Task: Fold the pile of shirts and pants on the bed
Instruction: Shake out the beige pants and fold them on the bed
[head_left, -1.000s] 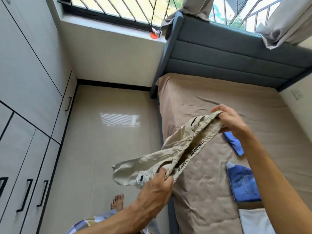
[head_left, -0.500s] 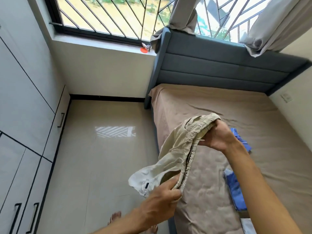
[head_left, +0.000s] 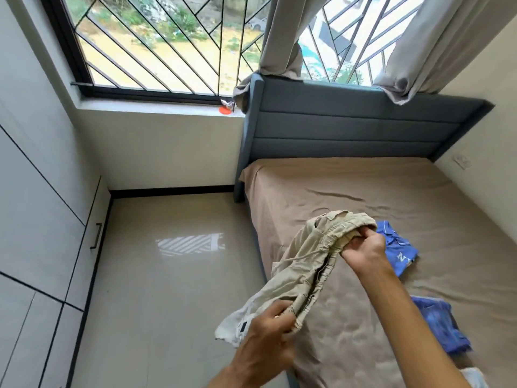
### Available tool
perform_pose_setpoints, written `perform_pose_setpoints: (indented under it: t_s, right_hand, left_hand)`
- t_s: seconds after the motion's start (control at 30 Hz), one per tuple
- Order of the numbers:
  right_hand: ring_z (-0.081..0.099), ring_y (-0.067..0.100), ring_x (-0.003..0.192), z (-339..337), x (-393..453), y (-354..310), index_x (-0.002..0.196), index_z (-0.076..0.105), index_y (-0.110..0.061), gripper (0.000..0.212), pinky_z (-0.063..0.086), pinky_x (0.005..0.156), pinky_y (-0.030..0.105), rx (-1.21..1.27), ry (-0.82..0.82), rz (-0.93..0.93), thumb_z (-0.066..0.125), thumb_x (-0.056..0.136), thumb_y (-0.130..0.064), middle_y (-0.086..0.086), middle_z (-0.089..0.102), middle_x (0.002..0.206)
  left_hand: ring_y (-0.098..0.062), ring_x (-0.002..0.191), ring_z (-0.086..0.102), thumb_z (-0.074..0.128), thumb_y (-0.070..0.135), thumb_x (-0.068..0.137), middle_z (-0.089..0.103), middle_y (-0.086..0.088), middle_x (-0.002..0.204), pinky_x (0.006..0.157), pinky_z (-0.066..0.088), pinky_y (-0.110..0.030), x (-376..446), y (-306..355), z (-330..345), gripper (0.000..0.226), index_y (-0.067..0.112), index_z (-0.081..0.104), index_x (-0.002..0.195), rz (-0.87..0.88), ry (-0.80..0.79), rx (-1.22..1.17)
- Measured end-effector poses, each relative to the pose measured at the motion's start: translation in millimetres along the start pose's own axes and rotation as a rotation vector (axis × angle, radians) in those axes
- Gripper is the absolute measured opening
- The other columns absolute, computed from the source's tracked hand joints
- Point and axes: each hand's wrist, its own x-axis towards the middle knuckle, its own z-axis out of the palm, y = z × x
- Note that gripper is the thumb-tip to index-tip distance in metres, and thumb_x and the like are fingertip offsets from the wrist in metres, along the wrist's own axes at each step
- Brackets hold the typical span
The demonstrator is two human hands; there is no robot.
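Observation:
I hold a pair of beige pants point(head_left: 305, 264) in the air above the left edge of the bed point(head_left: 349, 186). My left hand point(head_left: 268, 334) grips the near end of the waistband, low and close to me. My right hand point(head_left: 363, 250) grips the far end of the waistband, higher up over the mattress. The cloth hangs bunched between both hands. A folded blue shirt point(head_left: 400, 253) lies on the brown sheet just behind my right hand. A second blue garment point(head_left: 439, 323) lies nearer, to the right of my forearm. A bit of white cloth point(head_left: 472, 376) shows at the bottom right.
A grey padded headboard point(head_left: 358, 127) stands at the far end under a barred window point(head_left: 156, 43) with grey curtains point(head_left: 282, 35). White wardrobe doors point(head_left: 36, 214) line the left wall. Glossy tiled floor point(head_left: 173, 275) lies between wardrobe and bed. A wall runs along the bed's right side.
The view has tilted up toward the window. My right hand turned inward and closed round the waistband; both hands have drawn the pants more bunched and closer together.

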Motion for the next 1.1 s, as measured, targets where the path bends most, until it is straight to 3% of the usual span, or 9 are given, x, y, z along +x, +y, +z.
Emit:
perform_pose_setpoints:
  t_s: [0.1, 0.17, 0.27, 0.4, 0.53, 0.63, 0.9, 1.0, 1.1]
  right_hand:
    - [0.064, 0.035, 0.117, -11, -2, -9, 0.132, 0.063, -0.003, 0.049, 0.038, 0.118, 0.051, -0.061, 0.039, 0.035, 0.027, 0.108, -0.026, 0.02, 0.072, 0.119]
    - [0.058, 0.037, 0.13, -15, -9, -12, 0.142, 0.056, -0.003, 0.051, 0.037, 0.119, 0.053, -0.11, 0.027, 0.02, 0.028, 0.107, -0.027, 0.021, 0.064, 0.135]
    - [0.063, 0.032, 0.121, -10, -21, -15, 0.127, 0.063, -0.004, 0.043, 0.045, 0.113, 0.047, -0.117, 0.04, -0.012, 0.032, 0.108, -0.026, 0.016, 0.067, 0.125]
    - [0.066, 0.021, 0.074, 8, -43, -23, 0.091, 0.061, -0.005, 0.032, 0.06, 0.066, 0.028, -0.071, 0.06, -0.064, 0.035, 0.107, -0.013, 0.01, 0.067, 0.084]
    - [0.06, 0.016, 0.062, 20, -62, -24, 0.084, 0.056, -0.005, 0.03, 0.056, 0.053, 0.024, 0.007, 0.037, -0.143, 0.035, 0.104, -0.003, 0.009, 0.058, 0.079]
    - [0.058, 0.017, 0.068, 24, -69, -26, 0.085, 0.055, -0.005, 0.027, 0.055, 0.061, 0.026, 0.04, 0.034, -0.168, 0.036, 0.103, -0.002, 0.01, 0.057, 0.081]
    - [0.065, 0.028, 0.105, -9, -56, -51, 0.099, 0.062, -0.012, 0.029, 0.05, 0.103, 0.047, -0.068, 0.095, -0.164, 0.036, 0.108, -0.022, 0.013, 0.067, 0.112]
    - [0.066, 0.03, 0.111, -28, -47, -36, 0.117, 0.064, -0.011, 0.028, 0.05, 0.103, 0.047, -0.103, 0.129, -0.153, 0.041, 0.107, -0.024, 0.013, 0.068, 0.12]
    - [0.066, 0.032, 0.121, -38, -38, -19, 0.131, 0.064, -0.01, 0.035, 0.057, 0.091, 0.043, -0.14, 0.194, -0.167, 0.05, 0.101, -0.023, 0.014, 0.069, 0.128]
  left_hand:
    - [0.002, 0.074, 0.052, 0.049, -0.002, 0.069, 0.056, 0.017, 0.087, 0.065, 0.042, -0.018, 6, 5, -12, 0.049, 0.037, 0.044, 0.099, -0.276, -0.139, -0.041]
    - [-0.001, 0.077, 0.054, 0.047, 0.005, 0.067, 0.06, 0.009, 0.092, 0.061, 0.041, -0.016, 14, 11, -16, 0.076, 0.048, 0.031, 0.127, -0.39, -0.375, 0.042]
    - [-0.016, 0.089, 0.064, 0.058, 0.015, 0.066, 0.067, -0.002, 0.102, 0.068, 0.053, -0.03, 23, 21, -16, 0.096, 0.057, 0.018, 0.143, -0.41, -0.579, 0.184]
    - [-0.015, 0.107, 0.064, 0.066, 0.057, 0.07, 0.068, 0.014, 0.117, 0.088, 0.056, -0.038, 20, 27, 3, 0.086, 0.058, 0.025, 0.145, -0.388, -0.499, 0.158]
    - [-0.01, 0.128, 0.048, 0.06, 0.074, 0.073, 0.044, 0.015, 0.14, 0.103, 0.046, -0.031, 30, 44, 34, 0.097, 0.046, 0.016, 0.155, -0.365, -0.174, 0.242]
    - [-0.009, 0.107, 0.06, 0.058, 0.056, 0.091, 0.057, 0.013, 0.124, 0.089, 0.055, -0.037, 54, 59, 49, 0.065, 0.043, 0.027, 0.146, -0.266, 0.037, 0.06]
    - [-0.021, 0.099, 0.053, 0.042, 0.038, 0.1, 0.052, 0.002, 0.111, 0.078, 0.049, -0.036, 65, 37, 27, 0.031, 0.034, 0.06, 0.125, -0.126, 0.0, 0.323]
    - [-0.021, 0.114, 0.044, 0.037, 0.043, 0.093, 0.048, 0.004, 0.127, 0.096, 0.039, -0.038, 63, 28, 29, 0.036, 0.031, 0.059, 0.118, -0.201, -0.105, 0.458]
    - [-0.021, 0.109, 0.051, 0.044, 0.038, 0.091, 0.058, 0.003, 0.112, 0.102, 0.031, -0.038, 52, 32, 33, 0.025, 0.025, 0.054, 0.111, -0.186, -0.253, 0.432]
